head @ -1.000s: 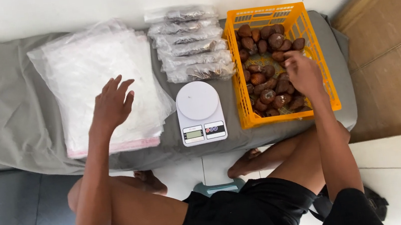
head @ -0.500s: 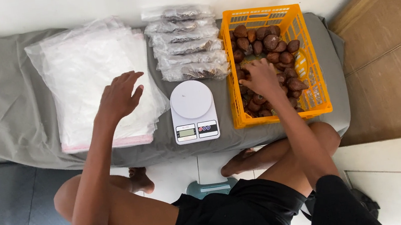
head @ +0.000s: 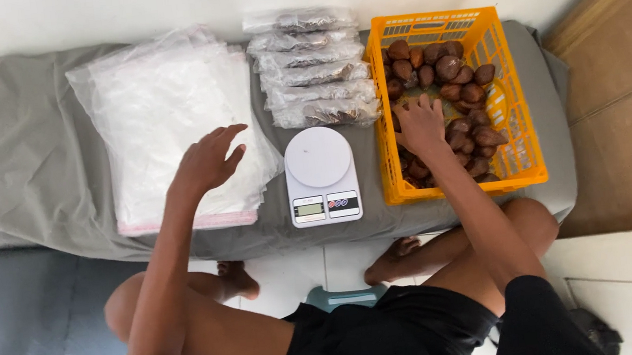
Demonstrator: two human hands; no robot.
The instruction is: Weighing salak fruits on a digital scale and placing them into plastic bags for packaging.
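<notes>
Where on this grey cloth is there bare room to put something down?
Most free: the grey cloth left of the stack of clear bags. A narrow strip lies right of the orange crate. Crowded: the centre, with packed bags, white scale, left hand and right hand.

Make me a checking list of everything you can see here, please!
Surface: grey cloth spread over a low platform.
Job's things: orange plastic crate holding brown scaly fruits; stack of clear plastic bags; white kitchen scale, pan bare.
Clutter: filled clear bags of fruit stacked behind the scale.
Hands: left hand spread over the bag stack; right hand inside the crate on the fruits; whether it grips one cannot be told.
Cables: nothing seen.
Surroundings: white wall, wooden floor, small teal stool under the person.
</notes>
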